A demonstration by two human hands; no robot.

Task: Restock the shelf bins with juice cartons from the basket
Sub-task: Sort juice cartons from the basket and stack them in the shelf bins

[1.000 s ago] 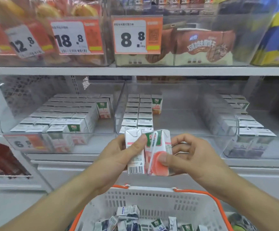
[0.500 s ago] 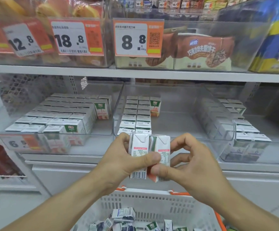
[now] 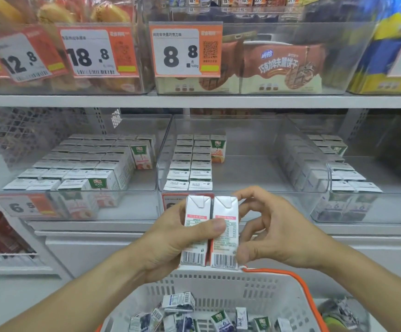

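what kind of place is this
Most likely a grocery or convenience store aisle. Orange price tags hang on clear shelf bins stocked with rows of small juice cartons, and a white shopping basket with orange trim sits below the person's hands.

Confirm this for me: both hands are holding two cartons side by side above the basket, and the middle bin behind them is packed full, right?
Not quite. The left hand and right hand do hold two cartons side by side above the basket, but the middle bin is not full: the head view shows two rows and one extra carton at its left, and a bare floor beside them.
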